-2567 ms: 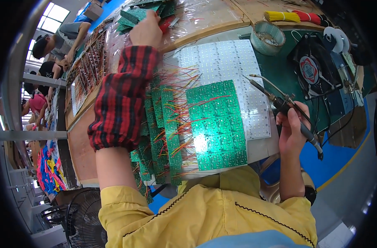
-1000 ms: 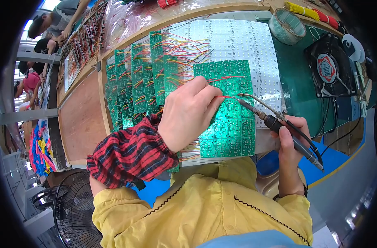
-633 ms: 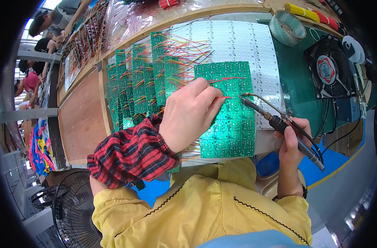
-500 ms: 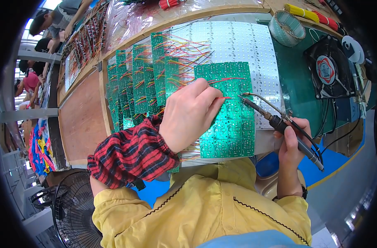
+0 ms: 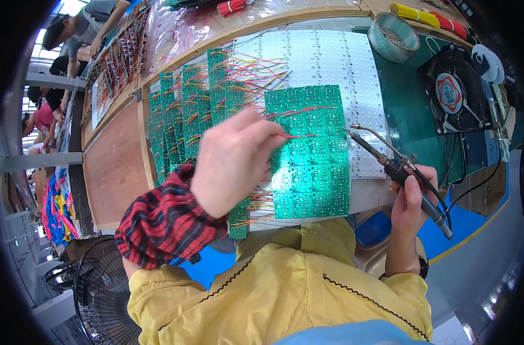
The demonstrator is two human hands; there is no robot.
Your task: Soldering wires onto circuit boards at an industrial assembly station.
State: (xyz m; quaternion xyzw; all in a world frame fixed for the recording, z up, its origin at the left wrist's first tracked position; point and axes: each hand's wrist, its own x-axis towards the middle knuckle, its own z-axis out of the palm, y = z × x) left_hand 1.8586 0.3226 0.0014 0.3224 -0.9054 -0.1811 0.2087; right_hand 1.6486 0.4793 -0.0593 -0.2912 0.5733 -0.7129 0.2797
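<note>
A green circuit board panel (image 5: pixel 311 178), marked off in a grid of small repeated units, lies in front of me. My left hand (image 5: pixel 230 158), slightly blurred, is closed in a pinch at the panel's left edge. Its fingertips meet the end of a red wire (image 5: pixel 302 136) that runs onto the panel. Another red wire (image 5: pixel 308 109) lies across the panel farther up. My right hand (image 5: pixel 411 198) grips a soldering iron (image 5: pixel 395 168) with a thin curved metal tube along it. The iron's tip is just off the panel's right edge.
Overlapping green board strips (image 5: pixel 190 115) with red and yellow wires lie left. A white dotted sheet (image 5: pixel 319 57) lies beneath the panel. Far right are a woven basket (image 5: pixel 393 37), a square black fan (image 5: pixel 454 92) and a white spool (image 5: pixel 488 63). A co-worker (image 5: pixel 92 26) is at far left.
My left hand has moved left along the red wire, uncovering more of it. The soldering iron's tip has drawn back right, off the panel. The panel has shifted slightly left.
</note>
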